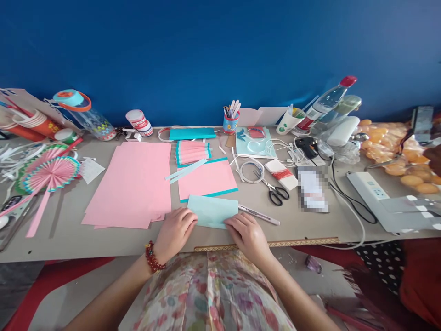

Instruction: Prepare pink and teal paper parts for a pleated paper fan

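A light blue paper sheet point(212, 212) lies flat at the table's front, between my hands. My left hand point(178, 230) has its fingers closed on the sheet's left end. At the right end, my right hand point(247, 231) pinches the lower corner. Just behind lies a pink sheet with teal edges point(210, 180), partly covered by the blue one, with pale paper strips point(186, 171) across its left side. A utility knife point(260, 215) rests beside my right hand. Left of my left hand is a stack of pink paper point(132, 184).
Scissors point(277, 194), a tape roll point(252, 170) and a blurred phone-like item point(313, 189) lie to the right. Pleated pink paper point(193, 151) sits behind. A paper fan point(51, 174) is far left; a power strip point(370, 193) and orange balls point(389, 147) are far right.
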The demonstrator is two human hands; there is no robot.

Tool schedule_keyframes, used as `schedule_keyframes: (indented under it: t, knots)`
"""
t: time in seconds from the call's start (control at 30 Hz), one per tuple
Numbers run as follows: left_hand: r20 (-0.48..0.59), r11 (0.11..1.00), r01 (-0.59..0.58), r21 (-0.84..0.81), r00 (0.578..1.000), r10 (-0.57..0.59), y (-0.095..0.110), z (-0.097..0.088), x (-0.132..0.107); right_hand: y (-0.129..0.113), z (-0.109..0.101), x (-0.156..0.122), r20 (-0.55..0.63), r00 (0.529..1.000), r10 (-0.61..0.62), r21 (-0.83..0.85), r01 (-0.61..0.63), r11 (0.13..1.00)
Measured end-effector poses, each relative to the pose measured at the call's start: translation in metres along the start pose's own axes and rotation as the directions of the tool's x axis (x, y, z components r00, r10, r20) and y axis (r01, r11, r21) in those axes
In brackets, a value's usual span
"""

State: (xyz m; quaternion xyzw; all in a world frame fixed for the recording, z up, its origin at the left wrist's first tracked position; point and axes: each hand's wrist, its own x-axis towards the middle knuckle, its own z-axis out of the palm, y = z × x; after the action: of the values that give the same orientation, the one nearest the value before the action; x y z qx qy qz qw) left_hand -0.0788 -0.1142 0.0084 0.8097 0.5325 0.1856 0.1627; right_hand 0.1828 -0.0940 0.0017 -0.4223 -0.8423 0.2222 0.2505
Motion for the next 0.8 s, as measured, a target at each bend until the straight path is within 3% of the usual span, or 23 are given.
schedule_keyframes:
  t: [0.33,0.67,0.73,0.8]
  knots:
    - [-0.065,0.999,0.045,-0.003,0.997,-0.045,-0.001,0.007,-0.004,-0.002,-0.001,0.001,0.032,0.998,0.045,0.031,-0.046,0.998]
    - [-0.159,0.995,0.096,0.019,0.983,-0.092,-0.017,0.003,-0.016,0.0,-0.002,0.001,-0.002,1.0,0.005,0.026,-0.005,1.0]
    - [-0.187,0.995,0.086,0.052,0.979,-0.075,-0.011,0.002,-0.016,0.001,-0.001,0.0,0.002,1.0,0.004,0.029,-0.004,1.0]
    - [-0.146,0.997,-0.011,0.079,0.989,0.023,-0.001,0.002,-0.014,0.001,-0.002,0.0,0.013,1.0,0.002,0.036,-0.003,0.999]
